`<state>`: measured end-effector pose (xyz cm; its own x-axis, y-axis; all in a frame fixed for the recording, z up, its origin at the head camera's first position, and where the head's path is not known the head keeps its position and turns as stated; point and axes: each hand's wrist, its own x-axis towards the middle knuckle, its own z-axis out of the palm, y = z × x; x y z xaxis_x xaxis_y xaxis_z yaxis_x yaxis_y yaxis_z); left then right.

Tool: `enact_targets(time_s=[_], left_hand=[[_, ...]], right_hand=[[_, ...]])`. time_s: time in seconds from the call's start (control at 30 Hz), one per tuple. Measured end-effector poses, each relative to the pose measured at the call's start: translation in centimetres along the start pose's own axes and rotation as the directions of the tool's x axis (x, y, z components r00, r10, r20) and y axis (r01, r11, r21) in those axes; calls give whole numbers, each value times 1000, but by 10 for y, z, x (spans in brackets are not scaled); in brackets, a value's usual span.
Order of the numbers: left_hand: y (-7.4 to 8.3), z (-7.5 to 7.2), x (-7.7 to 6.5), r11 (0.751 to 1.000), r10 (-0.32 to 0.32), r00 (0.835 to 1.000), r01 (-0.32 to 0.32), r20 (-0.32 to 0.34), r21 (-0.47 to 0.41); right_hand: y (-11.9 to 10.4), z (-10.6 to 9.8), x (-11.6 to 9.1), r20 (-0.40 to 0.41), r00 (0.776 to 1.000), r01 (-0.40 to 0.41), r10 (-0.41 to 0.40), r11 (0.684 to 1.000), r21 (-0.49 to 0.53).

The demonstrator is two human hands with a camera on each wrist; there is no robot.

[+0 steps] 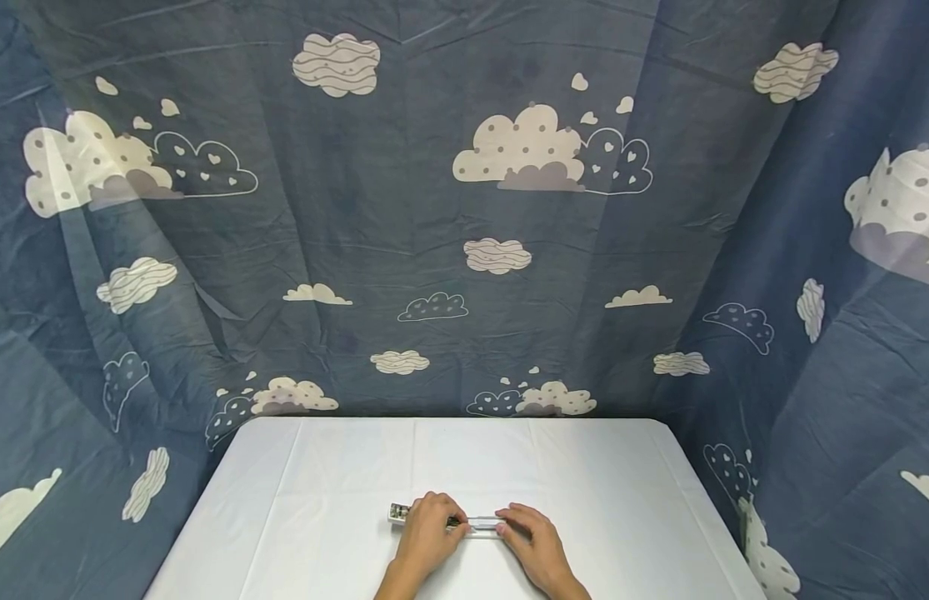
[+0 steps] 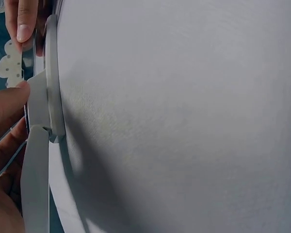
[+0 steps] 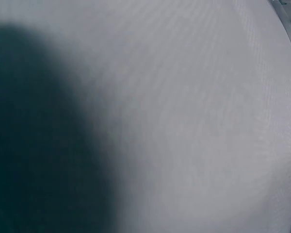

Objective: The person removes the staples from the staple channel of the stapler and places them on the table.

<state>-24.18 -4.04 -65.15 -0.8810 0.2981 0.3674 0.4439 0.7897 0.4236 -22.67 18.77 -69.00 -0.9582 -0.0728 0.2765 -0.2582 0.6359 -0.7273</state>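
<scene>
A white stapler (image 1: 397,513) with a patterned left end lies lengthwise near the front of the table, opened out. Bright metal rails (image 1: 482,527) stretch from its middle towards the right. My left hand (image 1: 430,532) grips the stapler from above, covering its middle. At the right end, my right hand (image 1: 535,542) pinches the rails between thumb and fingers. In the left wrist view, the stapler's pale body (image 2: 54,82) runs along the left side, and my right fingertips (image 2: 25,24) touch a shiny strip of it. The right wrist view catches only a corner of the metal (image 3: 290,22).
A white cloth-covered table (image 1: 337,475) spreads around both hands. Dark blue curtains (image 1: 404,208) printed with clouds hang behind it and on both sides. In the right wrist view a dark blurred shape (image 3: 34,136) fills the lower left.
</scene>
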Motion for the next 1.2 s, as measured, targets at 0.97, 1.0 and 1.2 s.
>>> enact_targets(time_s=[0.97, 1.0, 1.2], left_hand=[[13, 0, -7, 994, -105, 994, 105, -16, -26], [15, 0, -7, 994, -110, 994, 110, -23, -21], [19, 3, -6, 989, -145, 988, 143, -54, -33]], right_hand=[[0, 3, -2, -8, 1000, -26, 26, 1000, 12], [0, 3, -2, -10, 1000, -22, 22, 1000, 8], [-1, 3, 0, -31, 999, -12, 11, 1000, -7]])
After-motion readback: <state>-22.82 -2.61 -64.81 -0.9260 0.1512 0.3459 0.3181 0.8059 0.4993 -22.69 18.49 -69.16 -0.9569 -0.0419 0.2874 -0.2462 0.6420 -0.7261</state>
